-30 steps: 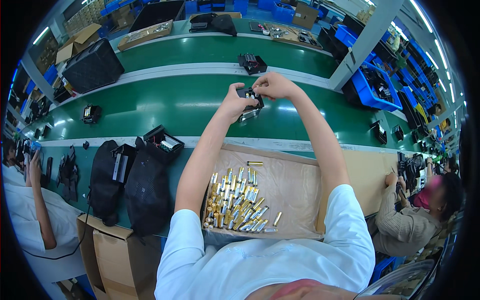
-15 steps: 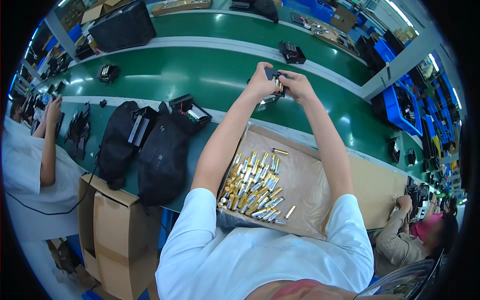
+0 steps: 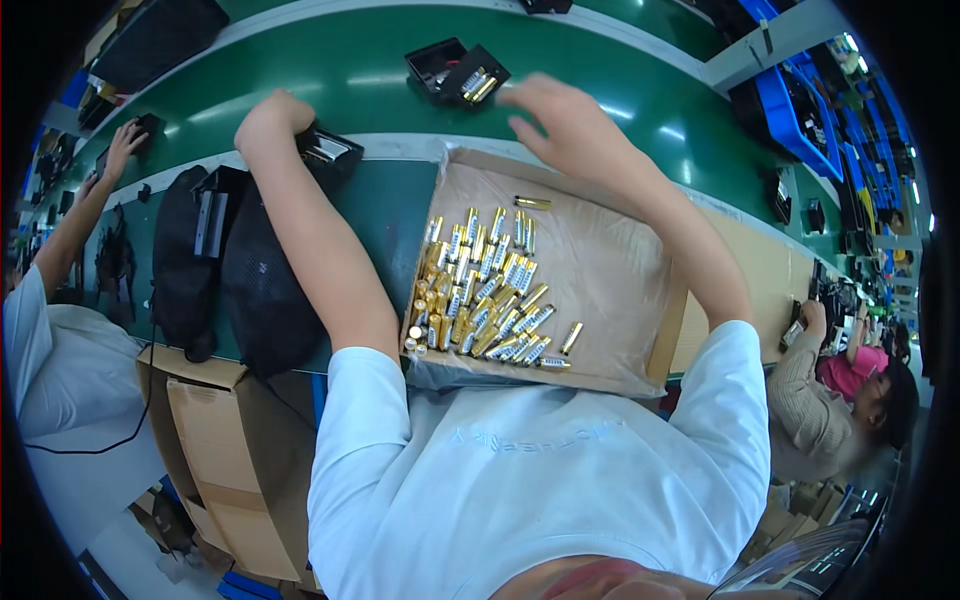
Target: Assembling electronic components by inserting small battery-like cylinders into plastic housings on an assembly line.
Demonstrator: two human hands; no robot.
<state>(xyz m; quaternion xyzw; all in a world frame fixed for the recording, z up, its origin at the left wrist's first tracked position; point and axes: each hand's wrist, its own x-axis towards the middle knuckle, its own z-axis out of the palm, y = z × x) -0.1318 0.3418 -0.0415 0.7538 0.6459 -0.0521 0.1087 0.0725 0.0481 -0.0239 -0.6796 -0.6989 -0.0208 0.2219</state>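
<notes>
A factory assembly line is shown: green conveyor belt point(image 3: 300, 90), blue bins point(image 3: 800, 110), boxed batteries point(image 3: 485, 290), seated co-workers point(image 3: 840, 390).

Landmark: shallow cardboard tray point(image 3: 640, 300) on the worktop point(image 3: 380, 210).
- Tray, left half: packed with loose gold and silver batteries point(image 3: 485, 290); no bare floor among them.
- Tray, right half: bare paper lining, open to a hand from above.
- Beyond the tray's far edge: right hand point(image 3: 565, 125) hovers, fingers spread; past it an open black device point(image 3: 457, 72) on the green belt point(image 3: 620, 90), with bare belt on either side.
- Left of the tray: narrow bare strip, crossed by the left forearm; left hand point(image 3: 272, 120) rests on a black unit point(image 3: 325, 152).
- Further left: black pouches point(image 3: 230, 270) block the worktop.
</notes>
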